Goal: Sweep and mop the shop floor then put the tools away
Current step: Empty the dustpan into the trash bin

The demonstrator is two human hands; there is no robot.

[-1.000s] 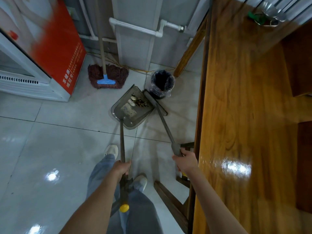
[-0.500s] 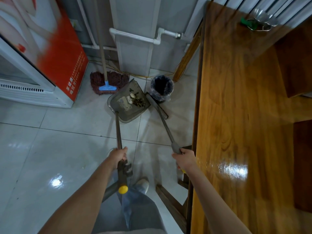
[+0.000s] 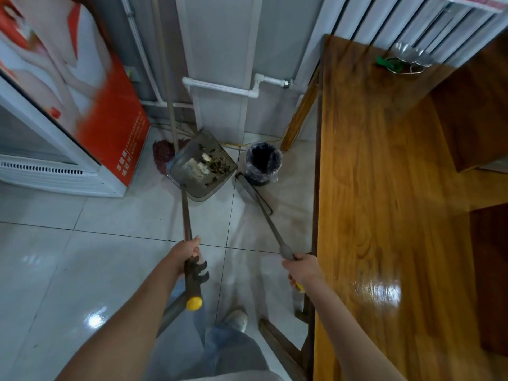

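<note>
Our left hand (image 3: pixel 184 253) grips one grey long-handled dustpan (image 3: pixel 202 167); our right hand (image 3: pixel 301 268) grips one dark broom (image 3: pixel 257 198) beside one black bin (image 3: pixel 263 163).

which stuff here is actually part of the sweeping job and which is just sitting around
In use:
left hand gripping the dustpan handle, debris in the pan
right hand gripping the broom handle
lined bin
mop, leaning in the corner

Just there:
wooden table
metal clutter at the table's far end
red-panelled fridge
white pipe
</note>
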